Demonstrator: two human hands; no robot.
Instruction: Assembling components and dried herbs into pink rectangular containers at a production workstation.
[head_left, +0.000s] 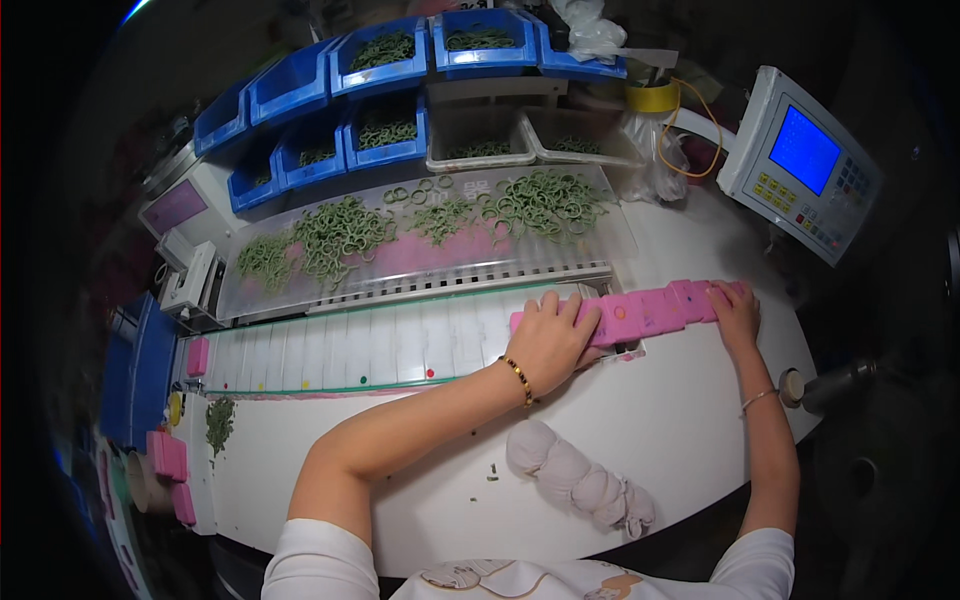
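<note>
A row of pink blocks (652, 313) lies slantwise at the right end of the machine's long bed, pressed together side by side. My left hand (545, 342) grips the left end of the row, fingers over its top and a beaded bracelet at the wrist. At the row's right end, my right hand (738, 315) is closed around the last block. One block near the middle carries a small orange ring mark. Left of my left hand, the bed holds a line of white rectangular panels (330, 350) with coloured dots along the near edge. The undersides of the blocks are hidden.
Behind the bed, a clear sloping tray (420, 262) bears heaps of green rings (545, 200). Blue bins (385, 65) stand beyond it. A control panel (800, 160) rises at the right. A knotted pale cloth bundle (578, 472) and green scraps (219, 425) lie on the white table.
</note>
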